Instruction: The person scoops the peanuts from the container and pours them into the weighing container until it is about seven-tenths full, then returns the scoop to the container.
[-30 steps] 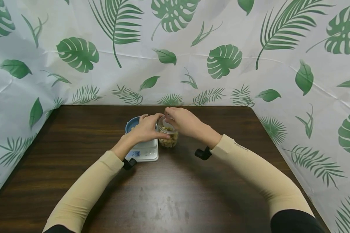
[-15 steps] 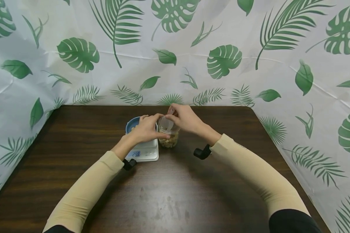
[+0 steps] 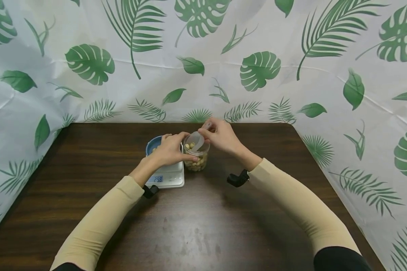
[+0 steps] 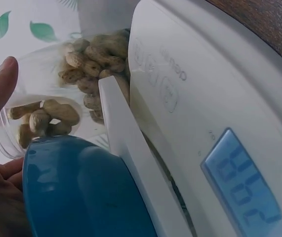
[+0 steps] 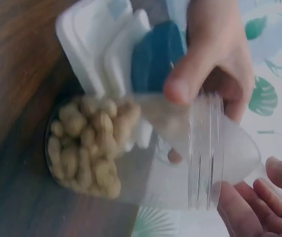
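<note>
A clear plastic jar [image 5: 155, 177] partly filled with unshelled peanuts [image 5: 86, 148] stands on the table, right against the kitchen scale. My left hand [image 3: 171, 149] grips it near the rim, thumb in front and fingers behind. With thumb and fingertips, my right hand [image 3: 221, 138] pinches the handle of a translucent plastic scoop [image 3: 197, 142], whose bowl tilts down into the jar's mouth. Several peanuts [image 4: 47, 118] show up near the mouth, apart from the pile, within a rounded outline in the left wrist view. Part of the jar is hidden behind my left hand.
A white kitchen scale [image 3: 171, 180] lies left of the jar, its display [image 3: 155, 179] reading 29.8. On it sits a blue bowl [image 3: 152, 144], partly hidden by my left hand. Behind the dark wooden table [image 3: 190, 226] hangs a leaf-patterned cloth [image 3: 217, 64].
My right hand has moved up and to the right, lifting the scoop from deeper in the jar to its mouth. My left hand and the scale reading stay the same.
</note>
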`<action>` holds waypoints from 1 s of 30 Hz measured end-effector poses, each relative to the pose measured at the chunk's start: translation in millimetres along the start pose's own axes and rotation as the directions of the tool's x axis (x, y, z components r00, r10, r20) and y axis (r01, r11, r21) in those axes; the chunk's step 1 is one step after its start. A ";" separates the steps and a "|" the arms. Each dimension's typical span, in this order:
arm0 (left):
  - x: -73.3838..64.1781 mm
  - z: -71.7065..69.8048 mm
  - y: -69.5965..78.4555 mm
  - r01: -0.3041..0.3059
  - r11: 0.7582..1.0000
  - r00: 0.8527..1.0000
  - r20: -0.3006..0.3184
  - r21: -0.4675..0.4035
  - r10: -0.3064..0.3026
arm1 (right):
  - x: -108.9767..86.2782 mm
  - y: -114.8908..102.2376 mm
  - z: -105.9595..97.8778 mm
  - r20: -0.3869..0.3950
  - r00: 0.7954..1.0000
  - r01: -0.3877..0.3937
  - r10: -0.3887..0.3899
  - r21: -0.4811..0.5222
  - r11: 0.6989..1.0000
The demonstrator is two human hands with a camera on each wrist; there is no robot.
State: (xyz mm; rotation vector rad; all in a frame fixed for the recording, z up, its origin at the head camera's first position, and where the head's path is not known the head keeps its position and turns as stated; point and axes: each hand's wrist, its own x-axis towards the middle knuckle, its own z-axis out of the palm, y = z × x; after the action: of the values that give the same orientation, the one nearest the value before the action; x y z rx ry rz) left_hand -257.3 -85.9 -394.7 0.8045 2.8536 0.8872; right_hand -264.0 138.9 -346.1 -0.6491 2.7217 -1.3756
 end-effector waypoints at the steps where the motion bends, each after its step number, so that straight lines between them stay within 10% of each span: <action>1: 0.0 -0.2 0.0 0.000 1.000 1.000 0.003 0.002 0.000 | -0.3 1.3 0.2 0.003 1.000 -0.003 0.003 0.009 1.000; 5: 0.3 -0.7 0.0 0.003 1.000 1.000 0.013 0.006 -0.004 | -3.7 5.5 -2.4 -0.021 0.997 -0.071 0.076 0.171 0.983; 13: -0.5 -1.8 -1.4 0.011 1.000 0.999 0.034 -0.010 -0.011 | -9.9 18.8 -5.3 -0.046 0.983 -0.132 0.179 0.502 0.855; 30: -0.2 -2.2 0.0 -0.012 1.000 0.999 0.032 0.025 0.011 | -19.7 31.8 -13.4 -0.063 0.954 -0.187 0.294 0.641 0.745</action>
State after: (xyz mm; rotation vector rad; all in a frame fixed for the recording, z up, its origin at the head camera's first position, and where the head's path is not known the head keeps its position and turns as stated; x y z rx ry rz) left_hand -257.6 -87.2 -392.9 0.8303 2.8416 0.8331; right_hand -259.9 173.2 -365.7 -0.1259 2.0890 -2.1591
